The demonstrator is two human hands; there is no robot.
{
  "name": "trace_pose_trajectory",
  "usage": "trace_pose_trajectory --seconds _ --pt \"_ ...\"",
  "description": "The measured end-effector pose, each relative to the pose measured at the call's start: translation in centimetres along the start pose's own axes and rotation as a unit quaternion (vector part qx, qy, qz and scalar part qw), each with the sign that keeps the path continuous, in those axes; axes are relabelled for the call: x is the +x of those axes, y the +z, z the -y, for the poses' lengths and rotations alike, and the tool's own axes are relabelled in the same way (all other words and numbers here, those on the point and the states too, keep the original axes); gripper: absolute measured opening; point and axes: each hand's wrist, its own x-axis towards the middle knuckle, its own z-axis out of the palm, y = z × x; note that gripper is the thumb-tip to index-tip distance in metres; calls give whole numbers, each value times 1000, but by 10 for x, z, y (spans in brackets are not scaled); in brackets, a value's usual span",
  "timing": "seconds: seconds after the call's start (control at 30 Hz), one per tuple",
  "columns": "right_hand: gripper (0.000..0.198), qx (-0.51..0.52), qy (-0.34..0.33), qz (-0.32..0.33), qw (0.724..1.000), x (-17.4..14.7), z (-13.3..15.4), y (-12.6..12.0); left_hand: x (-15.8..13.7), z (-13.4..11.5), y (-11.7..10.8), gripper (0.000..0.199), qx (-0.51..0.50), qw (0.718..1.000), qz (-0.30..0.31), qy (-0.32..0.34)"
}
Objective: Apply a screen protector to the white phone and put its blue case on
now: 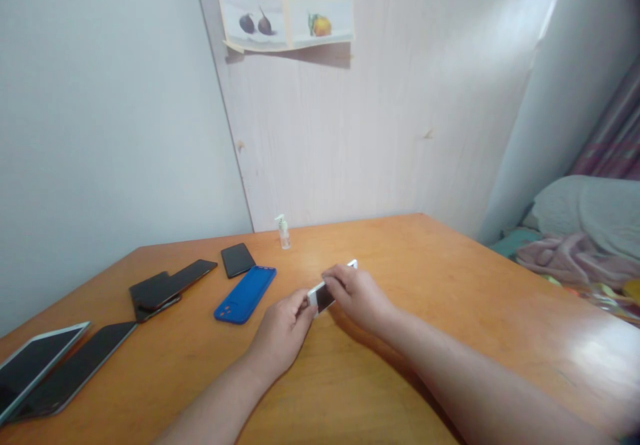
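A white phone [324,296] with a dark screen is held at a slant over the middle of the table. My left hand [287,325] grips its lower left end, the thumb along the near edge. My right hand [357,295] lies across the upper part of the screen, fingers curled and pressed together. Whatever those fingers may hold is hidden. The phone's far white corner shows just beyond my right knuckles. To the left of my hands lies a blue phone case [246,295], its camera cutouts toward me.
A dark phone [238,260] touches the case's far end. Farther left, dark phones [183,283] overlap; at the left edge a white-framed tablet [37,361] rests on a dark tablet [83,368]. A small clear pump bottle [284,233] stands near the wooden table's [450,285] back edge.
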Motion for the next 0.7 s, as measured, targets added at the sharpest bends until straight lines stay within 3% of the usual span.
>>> trace_pose_trajectory --seconds 0.1,0.2,0.3,0.53,0.6,0.7 --pt "24 -49 90 -60 993 15 -30 -19 1 1 0 17 2 1000 -3 -2" --pt "28 -86 137 -85 983 22 -47 -29 1 2 1 18 -2 1000 -7 -1" --pt "26 -75 109 -76 988 18 -40 -23 1 2 2 18 -4 1000 -7 -2" --pt "22 35 -59 33 997 -11 20 13 -1 2 1 20 -16 1000 0 7" --pt "21 26 -59 40 997 -10 19 12 -1 2 1 21 -12 1000 1 6" --pt "23 -13 6 -7 1000 2 -3 -3 0 1 0 20 -2 1000 1 -7"
